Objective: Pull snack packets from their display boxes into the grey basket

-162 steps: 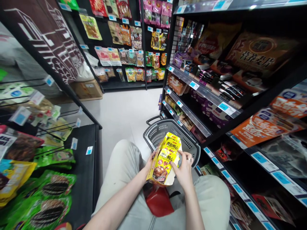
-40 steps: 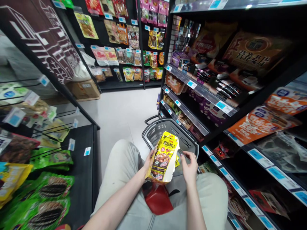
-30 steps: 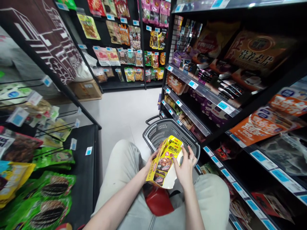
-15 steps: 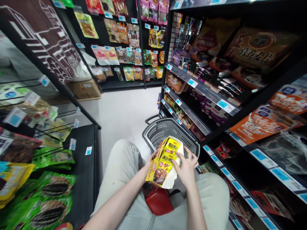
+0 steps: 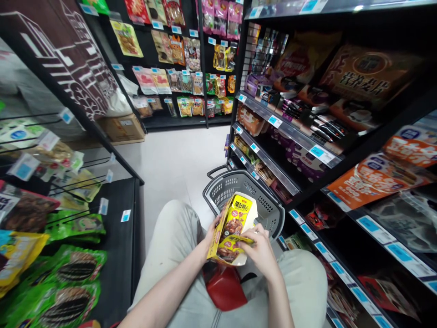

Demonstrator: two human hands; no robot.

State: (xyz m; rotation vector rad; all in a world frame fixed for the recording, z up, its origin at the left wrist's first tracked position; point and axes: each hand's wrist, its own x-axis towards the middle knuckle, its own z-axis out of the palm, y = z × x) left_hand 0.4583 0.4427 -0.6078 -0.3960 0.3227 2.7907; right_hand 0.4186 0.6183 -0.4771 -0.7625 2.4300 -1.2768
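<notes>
My left hand (image 5: 210, 238) is closed on the left side of a yellow cardboard display box (image 5: 215, 248), tilted above my lap. The box is open at the front, with a torn white edge. Inside stands a yellow snack packet (image 5: 236, 217) with a picture of brown food. A second yellow packet, low in the box's front, is pinched by my right hand (image 5: 258, 250) between thumb and fingers; its lower part rests against the box. Behind the box sits a grey shopping basket (image 5: 218, 189) with slotted walls.
Shelves with price tags rise close on my right, holding orange bags (image 5: 372, 180). To my left, green bags (image 5: 73, 269) lie on a black shelf (image 5: 118, 255). A red object (image 5: 225, 289) is between my legs. A cardboard carton (image 5: 123, 129) stands by the far rack.
My right hand has moved down with the pinched packet, which now sits lower in the box and shows more of the packet behind. My left hand keeps its grip.
</notes>
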